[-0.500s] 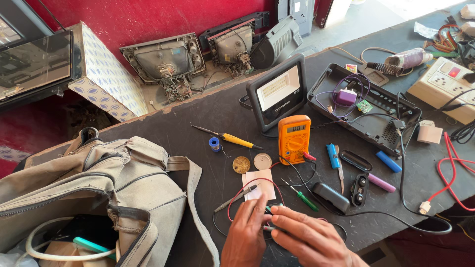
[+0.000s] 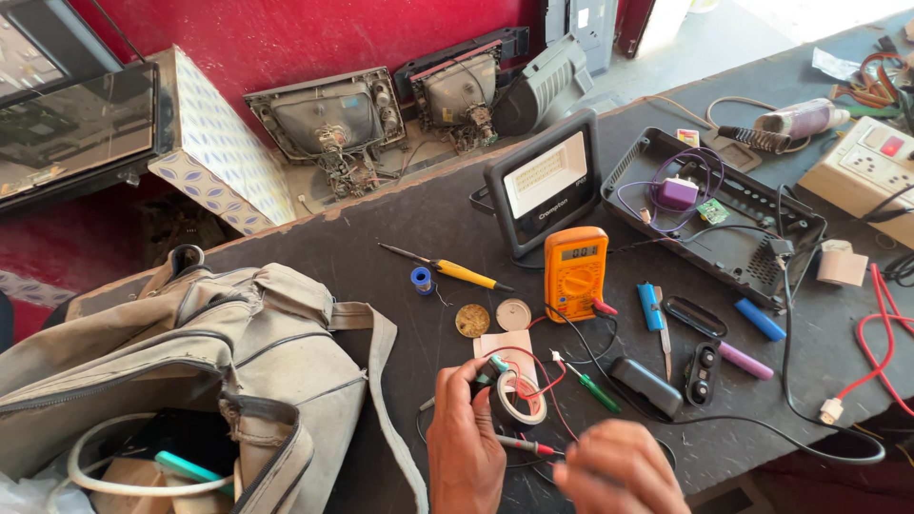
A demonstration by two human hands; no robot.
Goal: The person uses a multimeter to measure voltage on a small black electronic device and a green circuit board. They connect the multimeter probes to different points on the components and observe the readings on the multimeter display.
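Note:
My left hand [image 2: 466, 443] holds a roll of black tape [image 2: 519, 398] upright near the table's front edge, with red and black wires looped across it. My right hand [image 2: 617, 471] is just right of it with its fingers curled, pinching something thin near a red-tipped probe [image 2: 522, 444]; what it grips is not clear. An orange multimeter [image 2: 575, 272] lies behind the hands, its leads trailing toward them. A small pale card [image 2: 506, 344] lies under the tape.
A grey canvas bag [image 2: 190, 371] fills the left. A yellow screwdriver [image 2: 457, 270], a blue solder spool [image 2: 422, 280], two round discs [image 2: 493, 318], a flood lamp [image 2: 546, 181], an open black case [image 2: 724, 228], batteries, a white power box [image 2: 862, 171] and red cable [image 2: 881, 333] crowd the table.
My left hand has lifted the tape roll upright, and my right hand has drawn back toward the front edge, away from the roll.

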